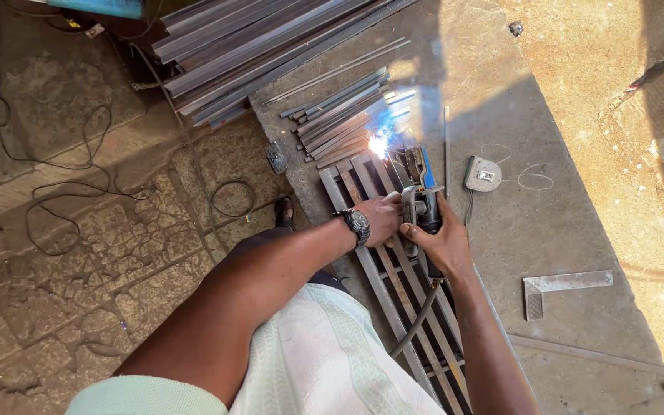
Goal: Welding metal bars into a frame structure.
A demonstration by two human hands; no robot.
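Steel slats of a welded metal grille [378,269] lay under both hands. The right hand [446,244] had its grip clamped around the electrode holder [422,201], the arc [379,144] sparking just beyond it; the left hand [382,217], fingers curled, steadied the holder from beside.

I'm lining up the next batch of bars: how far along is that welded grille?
Done: several long bars of the grille frame already lie joined by crosspieces. In hand: the right hand grips the electrode holder, the left hand steadies it, and the arc burns at the frame's far end. Left: the short cut bars lie loose.
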